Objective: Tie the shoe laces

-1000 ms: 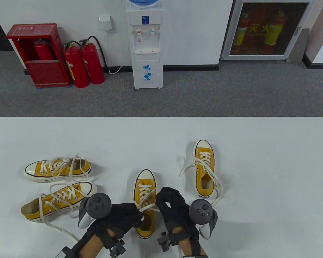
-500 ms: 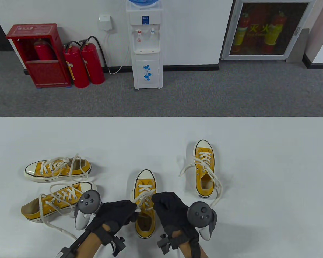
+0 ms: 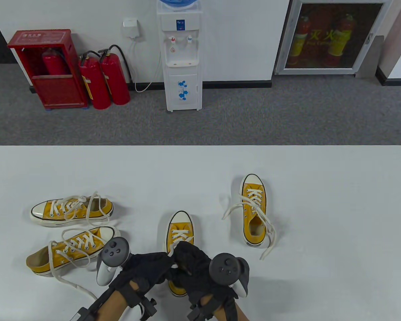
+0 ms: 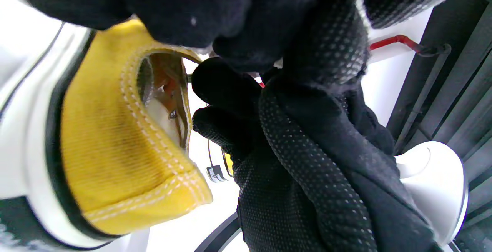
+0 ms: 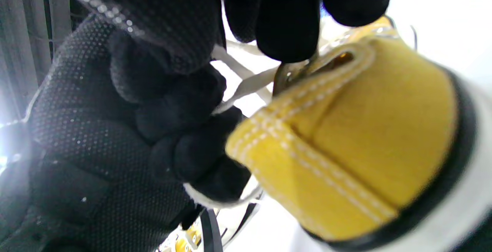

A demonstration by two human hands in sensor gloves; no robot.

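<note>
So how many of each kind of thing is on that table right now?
Yellow canvas sneakers: 4
Gloved hands: 2, left hand, right hand
Total: 6

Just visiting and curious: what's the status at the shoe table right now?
Left hand and right hand both pinching laces over the middle shoe. Knot unfinished. Nothing in the way.

Grey carpet floor [image 3: 254, 117], white wall [image 3: 237, 36] with a water dispenser [image 3: 182, 57], two red fire extinguishers [image 3: 103, 80] beside a red cabinet [image 3: 46, 67], white counter [image 3: 337, 200] up front
</note>
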